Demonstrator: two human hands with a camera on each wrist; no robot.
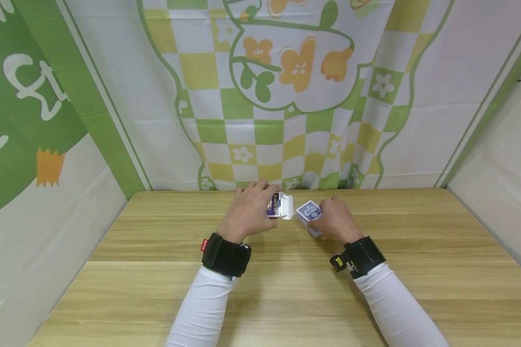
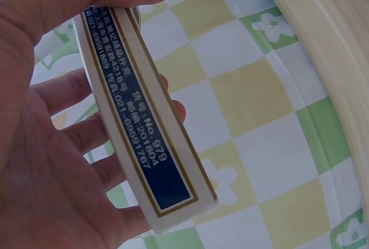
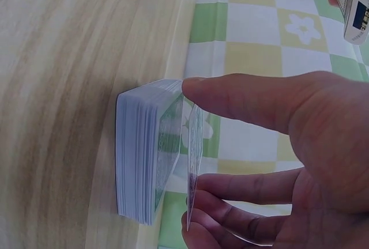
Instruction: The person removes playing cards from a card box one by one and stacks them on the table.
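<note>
My left hand grips a playing card box, thumb on one side and fingers on the other. Its white end flap hangs open toward the right. On the table, a deck of playing cards with blue patterned backs lies stacked. Over that deck, my right hand pinches a thin playing card between thumb and fingers. A narrow gap shows between this card and the top of the stack in the right wrist view.
Both hands are over the far part of a wooden table. Behind its back edge hangs a checkered, flowered cloth. More printed cloth stands along the left side and the right side.
</note>
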